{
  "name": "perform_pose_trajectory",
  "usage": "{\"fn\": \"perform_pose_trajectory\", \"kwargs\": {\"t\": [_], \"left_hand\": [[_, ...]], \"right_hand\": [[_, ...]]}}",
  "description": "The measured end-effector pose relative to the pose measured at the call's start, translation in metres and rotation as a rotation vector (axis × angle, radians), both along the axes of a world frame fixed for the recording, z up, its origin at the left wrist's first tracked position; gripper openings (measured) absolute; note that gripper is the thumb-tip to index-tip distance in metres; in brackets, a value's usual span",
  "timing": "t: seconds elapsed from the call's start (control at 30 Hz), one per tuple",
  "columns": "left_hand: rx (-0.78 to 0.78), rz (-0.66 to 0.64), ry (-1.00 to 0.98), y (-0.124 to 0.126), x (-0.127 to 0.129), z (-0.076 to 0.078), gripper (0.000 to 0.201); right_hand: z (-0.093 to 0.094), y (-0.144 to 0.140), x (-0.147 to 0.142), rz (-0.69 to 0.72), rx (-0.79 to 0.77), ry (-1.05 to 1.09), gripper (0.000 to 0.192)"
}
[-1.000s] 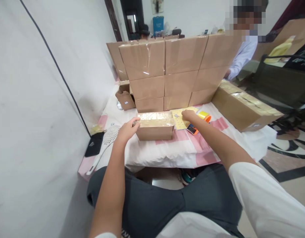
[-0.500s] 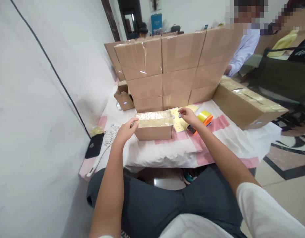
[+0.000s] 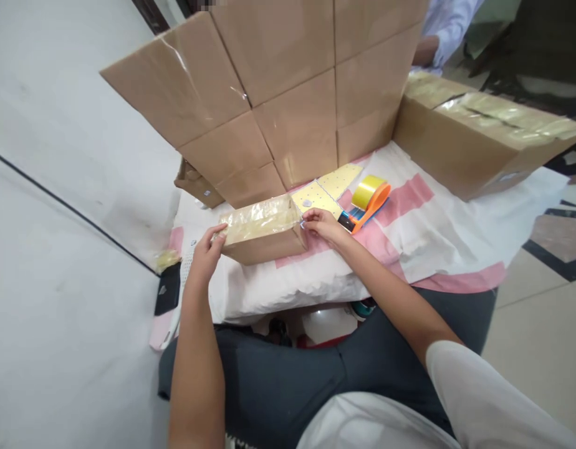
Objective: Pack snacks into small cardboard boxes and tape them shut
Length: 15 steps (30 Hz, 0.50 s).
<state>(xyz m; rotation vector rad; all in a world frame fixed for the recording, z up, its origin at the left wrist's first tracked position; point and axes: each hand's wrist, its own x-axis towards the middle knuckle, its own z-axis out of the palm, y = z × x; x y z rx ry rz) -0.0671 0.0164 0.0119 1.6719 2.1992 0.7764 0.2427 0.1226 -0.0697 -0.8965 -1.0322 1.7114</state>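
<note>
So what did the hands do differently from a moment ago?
The right hand left the yellow sticker sheet and came across to the right end of the small taped box, fingertips pinched at its corner; what they pinch is too small to tell. The left hand stayed on the box's left end. The box, the tape dispenser and the stacked boxes kept their places; the camera only leaned closer.

Stacked cartons (image 3: pixel 288 81), tape dispenser (image 3: pixel 368 198)
</note>
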Motion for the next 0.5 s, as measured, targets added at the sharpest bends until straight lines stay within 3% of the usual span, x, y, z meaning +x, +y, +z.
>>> {"fn": "perform_pose_trajectory", "kwargs": {"t": [0.17,0.3,0.5], "left_hand": [[0.161,0.043,-0.251,0.002,0.001,-0.013,0.047],[0.189,0.080,-0.282,0.001,0.004,-0.015,0.041],[0.212,0.067,-0.284,0.003,0.001,-0.019,0.042]], "right_hand": [[-0.005,0.006,-0.002,0.023,0.003,0.077,0.033],[-0.006,0.008,0.000,0.031,0.004,0.157,0.036],[-0.009,0.007,-0.014,-0.056,0.191,0.178,0.028]]}}
